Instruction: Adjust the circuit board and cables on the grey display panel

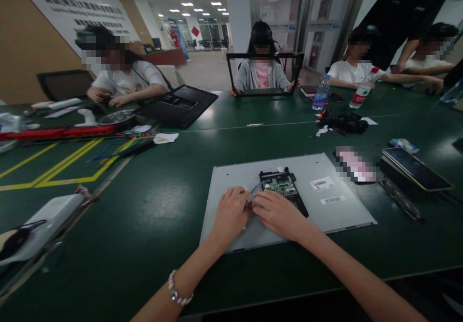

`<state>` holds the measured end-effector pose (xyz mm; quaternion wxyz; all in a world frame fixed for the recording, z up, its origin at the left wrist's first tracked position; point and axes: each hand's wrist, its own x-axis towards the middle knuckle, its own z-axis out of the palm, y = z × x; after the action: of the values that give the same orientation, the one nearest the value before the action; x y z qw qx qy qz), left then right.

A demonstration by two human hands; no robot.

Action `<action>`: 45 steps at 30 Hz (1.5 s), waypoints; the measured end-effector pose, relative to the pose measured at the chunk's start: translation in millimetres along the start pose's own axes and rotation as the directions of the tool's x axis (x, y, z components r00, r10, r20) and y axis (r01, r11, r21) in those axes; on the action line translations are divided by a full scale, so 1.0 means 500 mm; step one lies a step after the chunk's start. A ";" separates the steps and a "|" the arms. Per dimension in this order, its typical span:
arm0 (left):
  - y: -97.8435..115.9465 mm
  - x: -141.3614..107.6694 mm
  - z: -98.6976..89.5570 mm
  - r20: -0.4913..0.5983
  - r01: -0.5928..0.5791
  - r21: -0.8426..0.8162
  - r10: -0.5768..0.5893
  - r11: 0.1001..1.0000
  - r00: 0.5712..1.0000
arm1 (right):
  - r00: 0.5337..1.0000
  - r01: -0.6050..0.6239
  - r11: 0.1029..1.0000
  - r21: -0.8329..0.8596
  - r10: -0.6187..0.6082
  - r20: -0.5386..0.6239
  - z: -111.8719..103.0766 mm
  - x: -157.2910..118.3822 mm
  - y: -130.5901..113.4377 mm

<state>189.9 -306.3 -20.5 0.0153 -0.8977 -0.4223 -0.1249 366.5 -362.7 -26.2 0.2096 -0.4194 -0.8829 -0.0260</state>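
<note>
In the head view, a grey metal panel (325,206), apparently the bare back of a flat screen, lies flat on the green bench (162,245) near its front edge, a little right of centre. A small black housing (289,187) sits on the panel's middle with its top off, so the green circuit board (280,185) inside is already exposed; the board is not lifted out, and two white labels remain stuck to the panel to its right. Both hands meet just left of the housing. The left hand (229,213), with a bead bracelet at the wrist, rests on the panel with fingers curled inward, and the right hand (277,213) lies beside it, fingers bent toward the same spot. Between them runs a thin grey cable (253,191) leading to the board; the fingertips seem to pinch it, though the view is too small to tell which hand truly grips it. So the opening-up looks done and the cable work is in hand, with the board left in place. Farther off, a phone (415,168) lies toward the right edge, bottles (320,92) stand at the far side, and other people sit across the bench, one holding a black screen frame (265,73).
</note>
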 end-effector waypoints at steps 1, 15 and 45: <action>0.000 -0.001 0.001 0.005 0.003 0.000 -0.003 1.000 1.000 | 1.000 0.006 1.000 -0.015 -0.006 -0.009 0.008 0.004 0.000; 0.005 -0.002 0.001 0.030 0.034 -0.044 -0.032 0.998 0.999 | 0.990 -0.020 1.000 -0.007 0.019 -0.138 0.045 -0.013 -0.005; 0.002 0.001 0.004 0.029 0.030 -0.054 -0.029 0.998 0.999 | 0.976 -0.210 0.955 0.208 0.194 0.096 -0.025 -0.101 -0.075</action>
<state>191.1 -306.4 -22.2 -0.0168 -0.8931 -0.4322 -0.1238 371.2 -426.5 -29.6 0.2227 -0.4829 -0.8400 0.1075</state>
